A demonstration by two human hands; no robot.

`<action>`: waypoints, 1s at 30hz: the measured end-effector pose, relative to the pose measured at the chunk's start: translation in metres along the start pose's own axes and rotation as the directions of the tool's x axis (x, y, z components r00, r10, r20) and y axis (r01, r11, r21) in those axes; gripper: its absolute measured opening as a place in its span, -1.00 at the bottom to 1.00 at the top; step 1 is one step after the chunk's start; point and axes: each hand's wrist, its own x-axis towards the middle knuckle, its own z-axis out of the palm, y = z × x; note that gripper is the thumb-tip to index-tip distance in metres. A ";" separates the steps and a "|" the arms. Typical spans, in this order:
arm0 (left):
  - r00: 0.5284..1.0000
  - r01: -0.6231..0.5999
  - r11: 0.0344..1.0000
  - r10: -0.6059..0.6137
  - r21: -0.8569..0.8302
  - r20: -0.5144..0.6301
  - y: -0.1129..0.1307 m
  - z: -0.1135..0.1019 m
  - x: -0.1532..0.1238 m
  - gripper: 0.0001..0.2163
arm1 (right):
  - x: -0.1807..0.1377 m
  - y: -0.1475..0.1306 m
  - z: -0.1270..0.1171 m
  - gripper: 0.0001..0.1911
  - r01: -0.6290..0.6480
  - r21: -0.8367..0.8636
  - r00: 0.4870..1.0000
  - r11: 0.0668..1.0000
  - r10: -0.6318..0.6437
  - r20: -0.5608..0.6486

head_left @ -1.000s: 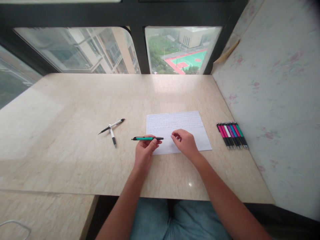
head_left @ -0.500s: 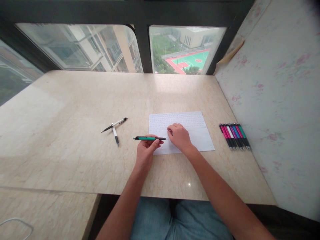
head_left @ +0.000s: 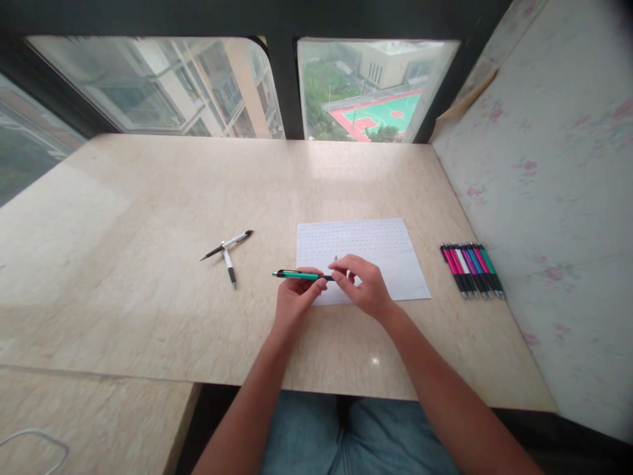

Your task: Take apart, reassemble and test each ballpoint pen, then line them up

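Observation:
Held level in my left hand (head_left: 299, 293) is a green ballpoint pen (head_left: 302, 275) with a black grip, its clip end pointing left. The thumb and fingers of my right hand (head_left: 366, 284) close around the pen's right end and cover its point. Both hands are over a sheet of paper (head_left: 395, 270) with rows of writing across its upper half. A tiny silver pen tip (head_left: 335, 257) lies on the sheet, just beyond my right fingertips.
Two white-and-black pens (head_left: 229, 264) lie crossed at left. A row of several coloured pens (head_left: 472, 270) rests near the papered wall (head_left: 558, 218) at right. Windows border the marble-patterned tabletop (head_left: 148, 264) at the back. A white cable (head_left: 44, 433) is at lower left.
My right hand has gone from a curled fist over the paper to pinching the pen's point end. The small silver tip now shows on the paper. The view has shifted slightly.

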 end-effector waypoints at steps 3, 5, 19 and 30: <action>1.000 0.019 1.000 -0.019 0.000 -0.011 -0.001 0.000 -0.001 -0.76 | -0.004 -0.001 0.003 -0.86 0.062 -0.002 0.996 0.998 -0.062 0.060; 1.000 0.021 1.000 -0.021 -0.015 -0.006 -0.002 -0.002 0.000 -0.76 | -0.003 0.002 0.003 -0.87 0.066 0.004 0.996 0.998 -0.067 0.067; 0.991 -0.005 0.999 -0.002 -0.051 -0.135 0.003 -0.004 0.006 -0.80 | -0.003 0.016 -0.013 -0.83 0.069 -0.194 0.994 0.979 -0.051 0.094; 0.986 0.069 0.977 -0.098 -0.204 -0.138 0.007 -0.001 0.003 -0.75 | -0.002 0.033 -0.002 -0.72 -0.213 -0.387 0.976 0.897 0.173 -0.134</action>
